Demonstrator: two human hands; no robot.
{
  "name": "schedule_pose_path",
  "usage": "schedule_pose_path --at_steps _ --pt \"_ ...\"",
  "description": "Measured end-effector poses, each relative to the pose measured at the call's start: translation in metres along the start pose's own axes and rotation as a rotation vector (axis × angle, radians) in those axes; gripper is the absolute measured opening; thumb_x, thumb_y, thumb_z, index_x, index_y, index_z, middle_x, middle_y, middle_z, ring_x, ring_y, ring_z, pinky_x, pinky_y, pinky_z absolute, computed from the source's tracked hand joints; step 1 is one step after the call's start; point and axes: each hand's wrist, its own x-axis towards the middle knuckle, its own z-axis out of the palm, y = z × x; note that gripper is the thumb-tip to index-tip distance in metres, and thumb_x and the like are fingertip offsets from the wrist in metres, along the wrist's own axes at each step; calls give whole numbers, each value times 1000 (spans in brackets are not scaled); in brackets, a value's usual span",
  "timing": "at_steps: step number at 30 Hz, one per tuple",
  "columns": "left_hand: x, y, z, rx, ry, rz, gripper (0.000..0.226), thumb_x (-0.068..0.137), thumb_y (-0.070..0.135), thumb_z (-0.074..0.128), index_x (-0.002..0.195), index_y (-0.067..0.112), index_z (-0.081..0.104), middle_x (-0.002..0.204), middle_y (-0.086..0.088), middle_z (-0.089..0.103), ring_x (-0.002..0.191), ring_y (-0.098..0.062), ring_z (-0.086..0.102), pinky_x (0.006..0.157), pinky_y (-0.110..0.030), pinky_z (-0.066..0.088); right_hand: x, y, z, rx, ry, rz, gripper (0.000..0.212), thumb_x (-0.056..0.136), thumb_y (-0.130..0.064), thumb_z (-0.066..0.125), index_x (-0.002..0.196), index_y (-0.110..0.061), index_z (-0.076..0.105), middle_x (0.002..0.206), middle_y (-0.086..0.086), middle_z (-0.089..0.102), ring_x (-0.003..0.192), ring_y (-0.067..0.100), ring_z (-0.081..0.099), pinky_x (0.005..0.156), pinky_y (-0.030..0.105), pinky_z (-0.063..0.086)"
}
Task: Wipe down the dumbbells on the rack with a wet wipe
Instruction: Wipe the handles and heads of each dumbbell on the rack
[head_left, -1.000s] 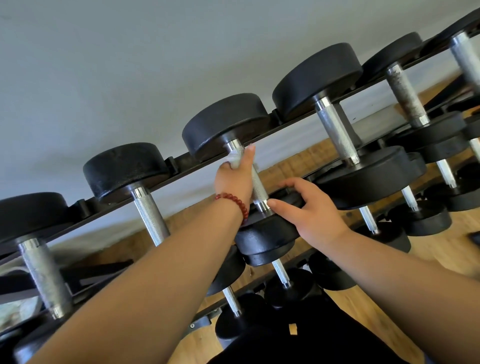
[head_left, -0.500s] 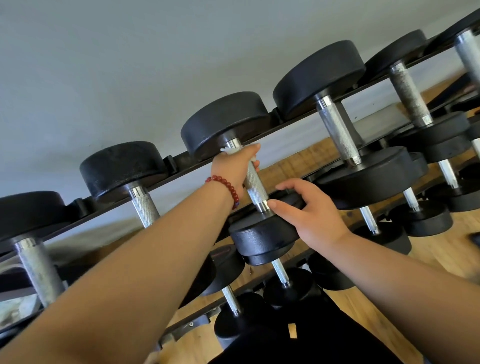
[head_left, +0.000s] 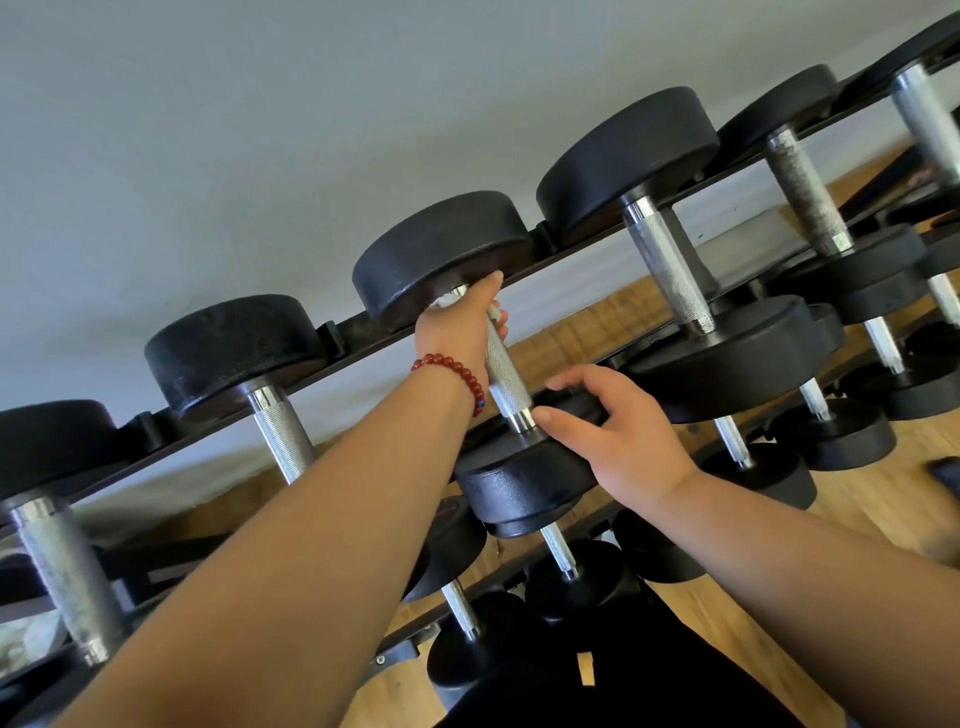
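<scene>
Black dumbbells with knurled steel handles lie in a row on the top tier of a dark rack (head_left: 332, 364). My left hand (head_left: 460, 330), a red bead bracelet on its wrist, grips the upper end of the middle dumbbell's handle (head_left: 506, 374) with a white wet wipe (head_left: 441, 301) wrapped under the fingers, right below the far head (head_left: 441, 254). My right hand (head_left: 618, 436) holds the edge of that dumbbell's near head (head_left: 519, 488), thumb beside the handle's collar.
Neighbouring dumbbells sit on the left (head_left: 234, 353) and right (head_left: 670, 218) on the same tier. Smaller dumbbells (head_left: 571, 582) fill the lower tiers. A pale wall stands behind the rack and wooden floor (head_left: 909, 519) lies to the right.
My left hand with the wipe has slid up the handle toward the far head. My right hand has stayed on the near head.
</scene>
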Motion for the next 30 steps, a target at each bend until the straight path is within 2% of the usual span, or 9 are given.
schedule_pose_path --at_steps 4,7,9,11,14,18,24,27,30 --pt "-15 -25 6 292 112 193 46 86 48 67 108 8 54 92 1 66 79 -14 63 58 -18 42 0 0 1 4 -1 -13 47 63 -71 60 96 -38 63 99 -13 62 96 8 59 86 42 52" --pt "-20 -28 -1 269 16 184 49 87 45 61 119 12 44 99 -2 57 89 -20 57 67 -27 42 0 -1 0 7 -7 -21 45 64 -70 60 93 -36 65 97 -9 64 93 11 61 83 44 53" --pt "-20 -31 -14 130 -88 130 44 78 42 54 115 18 52 101 -4 62 94 -23 59 80 -34 49 0 -1 0 7 -5 -17 44 63 -71 60 90 -37 64 95 -10 64 90 11 60 81 43 53" --pt "-15 -36 -26 286 -146 228 39 85 44 48 117 23 51 109 -2 66 98 -18 63 86 -32 51 -1 -1 0 6 2 -19 43 64 -71 60 91 -38 64 95 -11 63 91 10 60 82 43 53" --pt "-9 -34 -25 343 -144 355 19 99 38 50 103 19 51 94 2 73 86 -8 71 80 -25 55 -1 0 1 14 5 -21 43 65 -70 61 92 -37 64 95 -13 63 93 8 60 84 42 53" --pt "-9 -17 -11 184 -64 267 30 96 38 57 89 10 63 76 -2 74 71 -11 72 73 -28 58 0 -1 0 -3 4 -32 39 65 -70 60 88 -39 64 92 -14 62 91 5 58 83 39 52" --pt "-22 -37 -28 541 -244 266 34 95 46 55 76 21 68 66 13 72 70 -6 68 82 -28 53 -1 -2 1 42 5 -29 31 64 -69 62 87 -48 64 92 -17 63 93 4 60 86 42 53" --pt "-15 -26 -25 345 -223 228 34 93 41 60 71 19 72 79 1 76 85 -17 73 92 -41 55 -2 -2 1 38 7 -19 38 64 -69 61 89 -41 64 92 -15 62 92 9 61 84 46 54" --pt "-9 -20 -21 249 -195 214 26 94 41 59 81 19 65 81 0 76 89 -18 73 94 -42 53 -1 -1 1 35 9 -18 40 64 -70 61 89 -38 63 92 -14 62 93 10 60 84 46 53"
